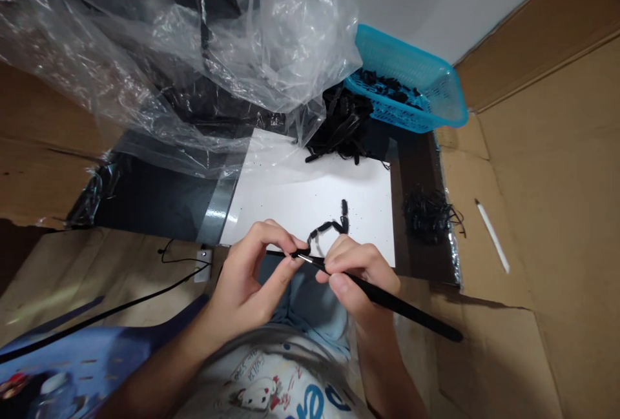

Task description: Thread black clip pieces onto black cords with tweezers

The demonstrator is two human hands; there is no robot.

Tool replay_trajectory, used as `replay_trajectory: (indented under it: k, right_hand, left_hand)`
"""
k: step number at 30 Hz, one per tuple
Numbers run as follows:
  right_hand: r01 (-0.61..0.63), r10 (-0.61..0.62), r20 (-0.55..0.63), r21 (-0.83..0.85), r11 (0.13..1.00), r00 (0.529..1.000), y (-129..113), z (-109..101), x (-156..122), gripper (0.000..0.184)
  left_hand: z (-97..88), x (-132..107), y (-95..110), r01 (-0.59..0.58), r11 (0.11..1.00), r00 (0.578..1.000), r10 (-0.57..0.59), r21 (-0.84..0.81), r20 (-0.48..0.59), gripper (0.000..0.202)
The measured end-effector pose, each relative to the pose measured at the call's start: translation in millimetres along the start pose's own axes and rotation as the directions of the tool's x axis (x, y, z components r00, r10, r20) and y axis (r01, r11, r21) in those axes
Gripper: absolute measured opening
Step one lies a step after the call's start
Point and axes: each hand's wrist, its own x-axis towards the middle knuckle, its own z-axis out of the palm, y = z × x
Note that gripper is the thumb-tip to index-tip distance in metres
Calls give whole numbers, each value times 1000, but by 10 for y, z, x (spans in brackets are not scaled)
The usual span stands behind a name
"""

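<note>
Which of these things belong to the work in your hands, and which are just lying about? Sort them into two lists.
Belonging to the work: left hand pinching a black knotted strand; right hand holding a black-handled metal-tipped tool; white sheet beneath.

Lying about: blue plastic basket of black pieces; black tangle; white stick; clear plastic sheeting.

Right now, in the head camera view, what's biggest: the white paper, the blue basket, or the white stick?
Largest to smallest as they look: the white paper, the blue basket, the white stick. Real sizes stay unsure from this one view.
</note>
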Motion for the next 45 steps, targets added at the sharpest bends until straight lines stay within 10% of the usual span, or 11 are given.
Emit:
replay_trajectory:
  k: [17,26,33,37,45]
  right_hand:
    - [-22,173,-375,375,927,911,52,396,-115,7]
    - [67,72,-467,274,959,881,58,239,72,13]
    - [63,-181,-425,-277,959,887,309,-274,-84,12]
    - [-168,-29,-259,-705,689,965,433,-688,-180,5]
    - [-99,-2,-122,-822,560,993,370,-908,-336,4]
  left_hand:
    - [112,40,33,198,849,980,-155,-490,127,9]
    - [147,33,-42,178,867,984,-151,-466,94,9]
    - [115,122,-81,37,967,998,-48,-253,-39,13]
    - [38,146,-174,-28,1000,988,28,3,-150,18]
    - [-70,63,-310,-37,959,983,85,280,-160,13]
